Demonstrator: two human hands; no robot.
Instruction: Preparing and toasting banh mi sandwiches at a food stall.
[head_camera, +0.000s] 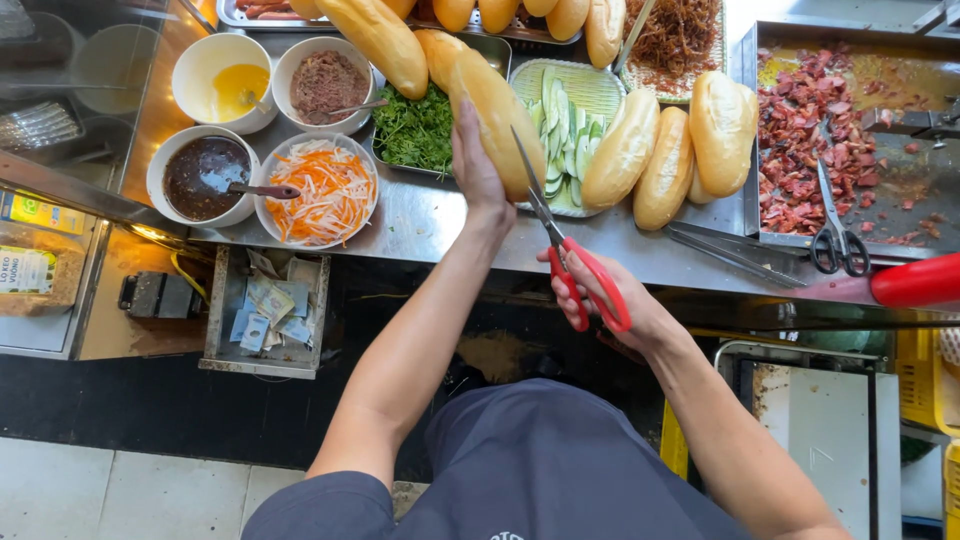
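A person's left hand (478, 165) steadies a bread roll (497, 122) while the right hand (612, 290) works red-handled scissors (565, 245) into it.

From the left: ceramic bowls of dark sauce (203, 176) and shredded carrot (322, 192) sit on a steel counter (430, 222). The left fingers curl around the golden roll held above the counter; it looks light, crusty, easily crushed, best gripped along its side. The right fingers are looped through the handles, blades slightly parted. Smooth loaves (668, 150) lie beyond.

Golden-brown bread roll (497, 115), red-handled scissors (575, 268) with silver blades. The shredded salad bowl (317, 190) is orange and white, next to pale green cucumber slices (570, 140) and dark green herbs (415, 130).
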